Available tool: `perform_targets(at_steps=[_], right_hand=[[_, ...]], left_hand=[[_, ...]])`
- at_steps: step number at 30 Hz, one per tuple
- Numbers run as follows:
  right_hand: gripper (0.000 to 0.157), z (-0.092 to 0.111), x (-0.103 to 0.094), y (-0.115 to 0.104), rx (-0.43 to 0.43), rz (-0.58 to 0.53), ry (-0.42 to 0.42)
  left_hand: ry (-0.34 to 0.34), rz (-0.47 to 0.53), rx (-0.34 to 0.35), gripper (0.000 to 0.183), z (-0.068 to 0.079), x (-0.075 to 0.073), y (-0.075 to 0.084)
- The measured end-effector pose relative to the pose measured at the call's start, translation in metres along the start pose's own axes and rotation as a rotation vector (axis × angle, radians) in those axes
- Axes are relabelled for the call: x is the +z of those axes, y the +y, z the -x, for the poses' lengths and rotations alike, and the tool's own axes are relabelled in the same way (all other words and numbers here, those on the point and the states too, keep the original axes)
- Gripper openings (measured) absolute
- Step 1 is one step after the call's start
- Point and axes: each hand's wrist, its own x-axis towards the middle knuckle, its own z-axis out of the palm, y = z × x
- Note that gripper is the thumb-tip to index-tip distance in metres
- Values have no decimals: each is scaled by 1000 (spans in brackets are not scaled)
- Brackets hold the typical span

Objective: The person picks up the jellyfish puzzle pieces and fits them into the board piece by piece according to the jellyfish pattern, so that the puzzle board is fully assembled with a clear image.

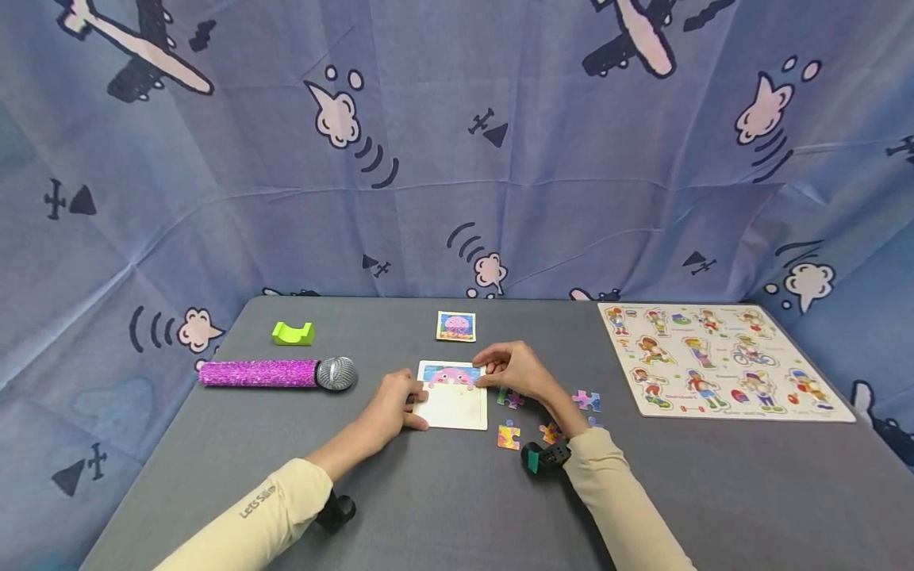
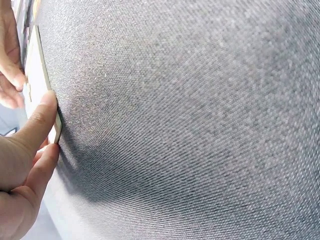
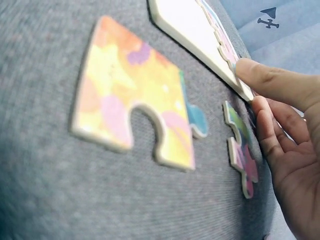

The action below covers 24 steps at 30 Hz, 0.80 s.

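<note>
A small white puzzle board [image 1: 451,412] lies on the grey table, with fitted pieces [image 1: 451,377] showing a pink figure on blue along its top. My left hand [image 1: 391,403] grips the board's left side; the left wrist view has the thumb on the board [image 2: 37,70] and a finger at its edge. At the upper right, my right hand [image 1: 516,369] pinches the board's edge, its thumb over the fitted pieces. Loose puzzle pieces lie right of the board, including a yellow one [image 3: 107,90] and a green-pink one [image 3: 241,145] close to my right fingers.
Behind the board lies a small picture card [image 1: 456,326]. A pink glittery microphone [image 1: 264,373] and a green curved block [image 1: 293,334] are at left. To the right lies a large picture board [image 1: 714,357]. A blue patterned curtain [image 1: 443,159] hangs behind the table.
</note>
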Motion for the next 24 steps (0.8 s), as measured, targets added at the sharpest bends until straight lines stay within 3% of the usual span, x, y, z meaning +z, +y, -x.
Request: perform_targets(at_steps=[8,18,21,24], right_hand=[[27,0,1,-5,-1,10,-5],[22,-4,6,-10,-42,153,-12],[23,-5,6,-8,-43,157,-19],[24,-5,4,-7,-38,124,-32]], left_hand=[[-5,25,-3,39,0,0,0],[-8,58,15,34,2,-1,-2],[-40,9,65,31,2,-4,-4],[-127,-65,124,31,1,-10,-6]])
